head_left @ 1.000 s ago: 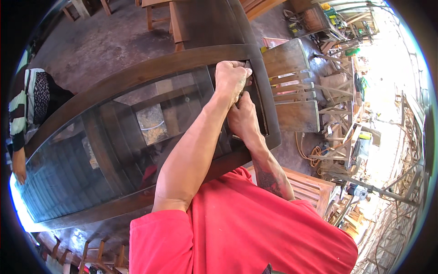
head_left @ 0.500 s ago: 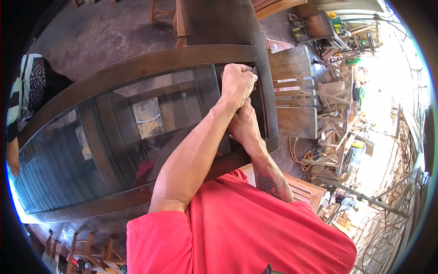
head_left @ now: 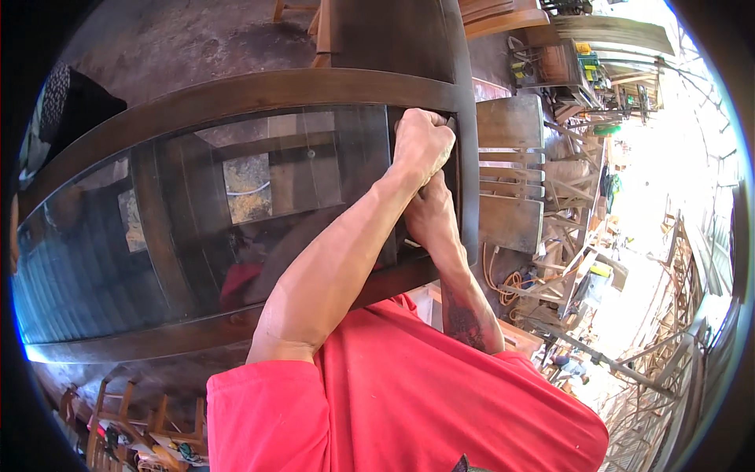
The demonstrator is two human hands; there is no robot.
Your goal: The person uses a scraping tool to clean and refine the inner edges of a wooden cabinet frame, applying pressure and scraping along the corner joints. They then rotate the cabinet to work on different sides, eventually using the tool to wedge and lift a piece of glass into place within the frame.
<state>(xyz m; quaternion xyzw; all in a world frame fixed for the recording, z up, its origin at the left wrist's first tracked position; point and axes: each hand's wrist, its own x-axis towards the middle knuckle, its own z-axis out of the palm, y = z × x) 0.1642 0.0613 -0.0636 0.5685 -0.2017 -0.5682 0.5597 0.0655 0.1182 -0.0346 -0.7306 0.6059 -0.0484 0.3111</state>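
A long dark-brown wooden frame (head_left: 259,85) with a glass panel (head_left: 295,177) set in it lies in front of me. At its right end, my left hand (head_left: 425,145) is closed in a fist near the far corner. A small dark-grey tip (head_left: 451,123) pokes out by its fingers; its kind is unclear. My right hand (head_left: 431,214) is just below and against it, curled, its fingertips hidden under the left fist. Both hands are over the narrow gap between the glass edge and the frame's end rail (head_left: 469,181). Whatever they grip is mostly covered.
Beyond the frame stands a dark wooden panel (head_left: 389,39). Wooden slatted furniture (head_left: 510,175) is close to its right end. An orange cord (head_left: 511,285) lies coiled on the floor. At the far left edge, dark patterned clothing (head_left: 59,110) of another person shows.
The view has shifted slightly, moving the frame and my hands a little rightward in the picture. Both hands keep nearly the same grip. The other person at the left has mostly slipped out of view.
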